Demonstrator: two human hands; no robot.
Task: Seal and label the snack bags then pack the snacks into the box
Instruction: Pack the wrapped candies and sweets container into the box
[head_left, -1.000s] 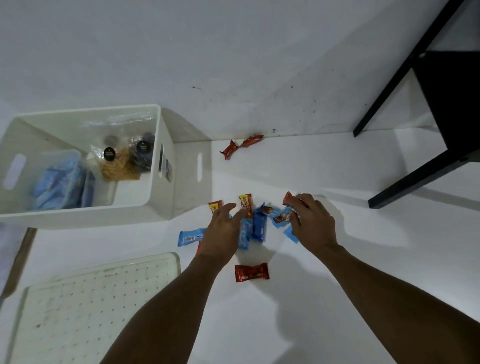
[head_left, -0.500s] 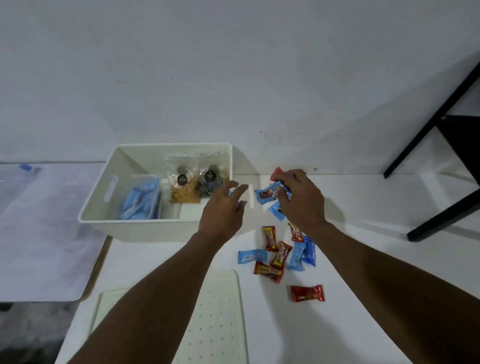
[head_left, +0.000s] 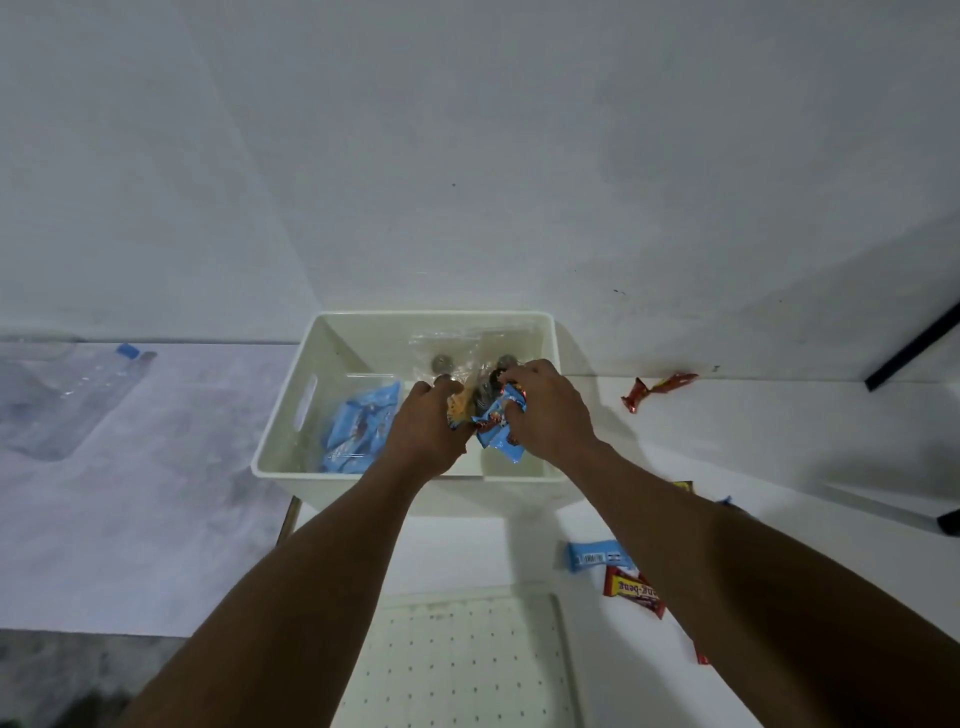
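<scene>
Curling fingers (head_left: 524, 371) round snacks (head_left: 496, 434), left hand (head_left: 423, 434) and right hand (head_left: 553, 410) overhang box (head_left: 311, 364).

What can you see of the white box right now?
The white box looks like smooth plastic: open-topped, rounded corners, a slot handle in its left side. It stands upright at the white table's far left corner. Inside lie a bag of blue packets and clear labelled bags. The left hand and right hand hold wrapped snacks over its opening.
</scene>
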